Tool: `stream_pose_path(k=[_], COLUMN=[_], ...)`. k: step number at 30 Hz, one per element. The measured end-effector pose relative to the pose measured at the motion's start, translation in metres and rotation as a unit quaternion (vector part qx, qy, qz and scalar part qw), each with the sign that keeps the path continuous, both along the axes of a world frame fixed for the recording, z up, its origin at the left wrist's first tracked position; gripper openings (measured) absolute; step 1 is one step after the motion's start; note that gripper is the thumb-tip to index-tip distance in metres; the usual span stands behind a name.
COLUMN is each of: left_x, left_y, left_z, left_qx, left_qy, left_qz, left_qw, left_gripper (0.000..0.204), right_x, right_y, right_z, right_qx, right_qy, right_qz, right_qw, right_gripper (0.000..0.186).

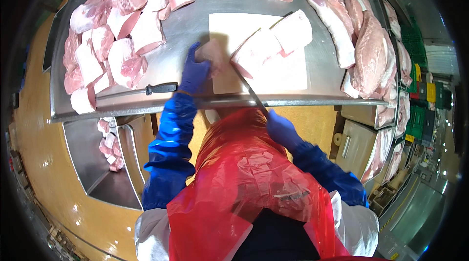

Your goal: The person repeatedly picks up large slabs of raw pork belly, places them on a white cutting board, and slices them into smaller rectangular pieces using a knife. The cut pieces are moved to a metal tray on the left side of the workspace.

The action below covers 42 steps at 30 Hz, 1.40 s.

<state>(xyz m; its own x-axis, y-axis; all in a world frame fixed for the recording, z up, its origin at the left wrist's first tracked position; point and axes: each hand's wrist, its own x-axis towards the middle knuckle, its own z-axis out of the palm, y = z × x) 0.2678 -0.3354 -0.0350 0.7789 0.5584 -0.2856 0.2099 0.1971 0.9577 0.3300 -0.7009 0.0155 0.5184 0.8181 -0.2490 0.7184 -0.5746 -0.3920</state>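
My gloved left hand (194, 71) is closed round a cut piece of meat (211, 56) at the left edge of the white cutting board (289, 79). In my right hand (283, 130), by the table's front edge, is a knife (249, 89), its blade pointing up and left over the board. The blade's tip reaches the lower left end of a larger pale meat slab (256, 52). Against that slab's right end lies another meat piece (293, 31). Both hands wear blue gloves.
Several meat chunks (128, 63) crowd the metal table's left side; long meat strips (373, 53) lie right. A sharpening steel (161, 87) with a black handle rests left of my left hand. Below stands a metal bin (105, 173) holding small meat pieces.
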Motion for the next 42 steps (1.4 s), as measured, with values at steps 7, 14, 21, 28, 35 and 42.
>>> stream_pose_path(k=[7,14,21,28,35,42], left_x=[-0.012,-0.346,-0.052,0.196,0.269,0.274], left_y=[0.021,0.127,-0.037,-0.035,0.002,-0.058], left_z=[-0.006,0.083,0.051,0.038,0.009,0.029], left_qx=[0.036,0.143,0.656,0.524,0.12,-0.307], left_qy=[-0.021,0.035,0.074,0.13,-0.073,-0.164], left_qz=[0.123,0.523,0.014,-0.108,-0.27,0.078], left_qw=[0.992,0.839,0.751,0.835,0.953,0.934], left_gripper=[0.046,0.034,0.061,0.061,0.028,0.039], right_x=[0.04,0.085,0.195,0.26,0.306,0.376], right_y=[-0.015,0.049,0.028,0.027,0.07,0.135], right_z=[0.037,0.026,0.026,0.006,-0.008,0.025], right_qx=[0.115,0.222,0.258,0.318,0.322,0.376], right_qy=[0.107,0.321,0.227,0.452,0.546,0.459], right_qz=[-0.183,-0.282,-0.332,-0.391,-0.318,-0.216], right_qw=[0.971,0.877,0.879,0.736,0.705,0.775], right_gripper=[0.02,0.012,0.015,0.018,0.023,0.021])
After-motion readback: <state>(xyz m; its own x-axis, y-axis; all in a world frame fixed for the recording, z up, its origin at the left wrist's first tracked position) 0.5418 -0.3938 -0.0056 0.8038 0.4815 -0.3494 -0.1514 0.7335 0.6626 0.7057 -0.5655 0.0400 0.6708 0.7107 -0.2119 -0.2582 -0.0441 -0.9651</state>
